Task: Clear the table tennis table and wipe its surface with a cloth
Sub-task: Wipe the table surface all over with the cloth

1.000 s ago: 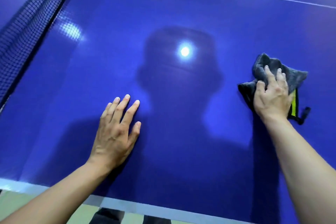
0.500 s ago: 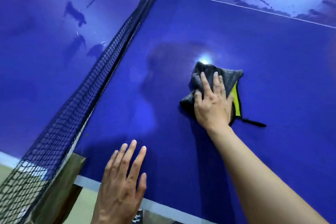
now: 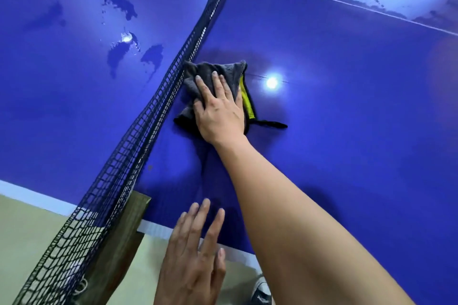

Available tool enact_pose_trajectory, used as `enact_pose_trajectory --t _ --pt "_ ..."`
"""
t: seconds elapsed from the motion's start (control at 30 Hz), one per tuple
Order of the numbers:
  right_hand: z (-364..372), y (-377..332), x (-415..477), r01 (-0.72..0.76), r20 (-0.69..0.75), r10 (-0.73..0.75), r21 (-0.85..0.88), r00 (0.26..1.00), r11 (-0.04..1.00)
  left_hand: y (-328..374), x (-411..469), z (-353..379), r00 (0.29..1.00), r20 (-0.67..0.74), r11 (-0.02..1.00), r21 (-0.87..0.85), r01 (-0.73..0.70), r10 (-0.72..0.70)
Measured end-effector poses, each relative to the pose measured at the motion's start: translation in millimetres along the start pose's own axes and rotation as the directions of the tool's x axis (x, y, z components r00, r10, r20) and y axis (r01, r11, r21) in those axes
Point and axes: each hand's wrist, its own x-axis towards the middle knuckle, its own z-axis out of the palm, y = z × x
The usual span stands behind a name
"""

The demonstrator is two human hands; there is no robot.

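Observation:
The blue table tennis table [image 3: 334, 111] fills the view. A dark grey cloth [image 3: 210, 72] with a yellow edge and a black loop lies bunched on it, right beside the net. My right hand [image 3: 218, 109] presses flat on the cloth, fingers spread over it. My left hand [image 3: 193, 257] rests at the table's near white edge, fingers apart and holding nothing.
The black net [image 3: 148, 116] runs diagonally from lower left to the top, held by a dark post bracket [image 3: 124, 235] at the near edge. Wet dark patches [image 3: 119, 5] mark the far half and the strip beyond the white line. A shoe [image 3: 260, 292] shows on the pale floor.
My right hand has slid the cloth leftward across the table until it sits against the net. My view has swung left, and my left hand has drawn back to the near edge.

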Motion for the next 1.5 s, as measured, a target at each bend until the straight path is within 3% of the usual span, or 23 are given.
enact_pose_trajectory --t 0.2,0.37,0.57,0.8,1.0,1.07,1.23,1.37,1.5 --pt "-15 33 -22 -0.02 0.02 0.019 0.046 1.0 0.999 65 -12 24 0.988 -0.072 0.988 -0.049 -0.143 0.14" --pt "-54 131 -68 -0.148 -0.027 0.149 0.036 0.989 0.988 102 -38 46 0.976 0.165 0.987 0.057 -0.152 0.141" --pt "-110 288 -151 -0.361 -0.099 0.36 0.006 0.928 0.932 101 -48 57 0.961 0.243 0.977 0.137 -0.166 0.13" --pt "-163 430 -250 -0.613 -0.229 0.601 0.022 0.766 0.79 114 -46 61 0.976 0.211 0.987 0.139 -0.077 0.046" --pt "-158 400 -243 -0.808 -0.294 0.8 0.128 0.523 0.575 105 -42 50 0.968 0.239 0.993 0.078 -0.092 0.071" --pt "-145 365 -229 -0.788 -0.283 0.782 0.119 0.556 0.604 94 -42 40 0.962 0.261 0.995 0.037 -0.091 0.078" --pt "-89 234 -176 -0.599 -0.228 0.587 0.022 0.777 0.801 40 -53 7 0.972 0.222 0.995 0.084 0.057 -0.075" --pt "-35 107 -137 -0.364 -0.146 0.353 -0.061 0.924 0.929 -17 -66 -22 0.968 0.183 0.983 0.099 0.156 -0.172" --pt "8 -11 -124 -0.103 -0.085 0.099 -0.05 0.992 0.993 -42 -77 -36 0.974 0.208 0.996 0.043 0.084 -0.091"
